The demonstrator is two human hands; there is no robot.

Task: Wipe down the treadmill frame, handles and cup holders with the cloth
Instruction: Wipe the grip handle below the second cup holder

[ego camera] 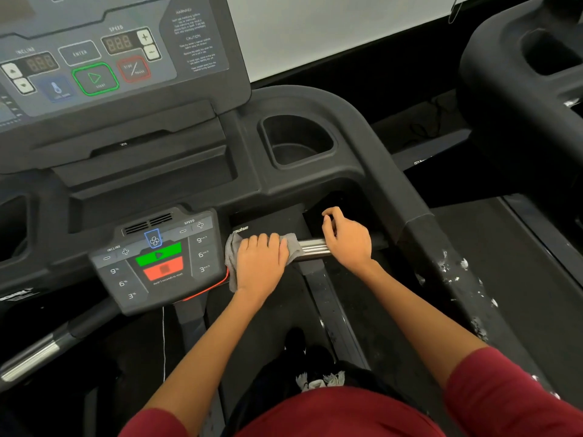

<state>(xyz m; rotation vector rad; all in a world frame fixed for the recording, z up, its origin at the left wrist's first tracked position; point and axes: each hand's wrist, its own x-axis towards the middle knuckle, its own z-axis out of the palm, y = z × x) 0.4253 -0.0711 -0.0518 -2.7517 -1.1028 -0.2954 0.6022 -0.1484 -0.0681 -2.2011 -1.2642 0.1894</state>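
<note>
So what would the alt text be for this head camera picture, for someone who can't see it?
A person's left hand presses a grey cloth around a treadmill's metal handle, while the right hand rests on the handle's bare end. A control panel sits left of the cloth, an empty cup holder beyond.

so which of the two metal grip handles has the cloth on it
The handle right of the small control panel: the left hand presses the grey cloth onto it. The lower-left handle is bare.
</note>
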